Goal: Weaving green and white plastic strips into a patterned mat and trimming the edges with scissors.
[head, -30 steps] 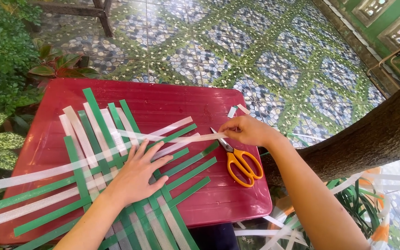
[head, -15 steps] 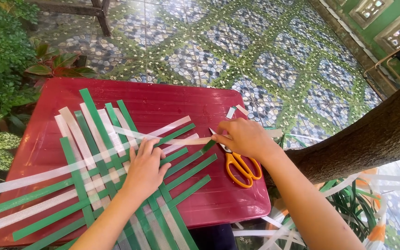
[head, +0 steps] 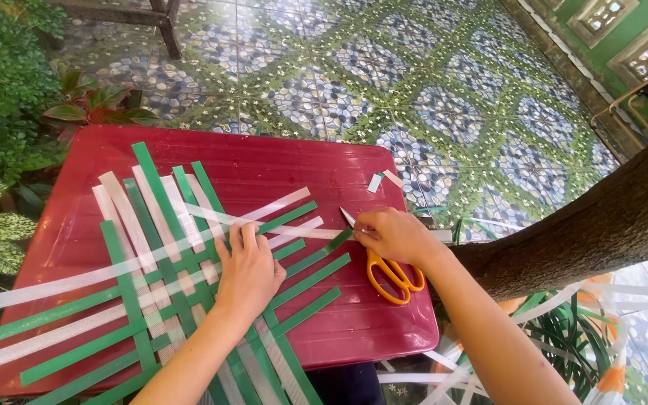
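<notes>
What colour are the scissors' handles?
Orange. The scissors lie on the red table under the right hand, best seen in the head view.

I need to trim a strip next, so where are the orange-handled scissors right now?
In the head view the scissors lie on the red table near its right edge, partly under the right hand, just right of the woven green and white strips.

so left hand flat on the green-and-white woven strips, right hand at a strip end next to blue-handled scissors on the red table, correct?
Not quite: the head view shows the scissors have orange handles, not blue. The rest holds: left hand lies flat on the woven strips, right hand at a strip end beside the scissors on the red table.
</notes>
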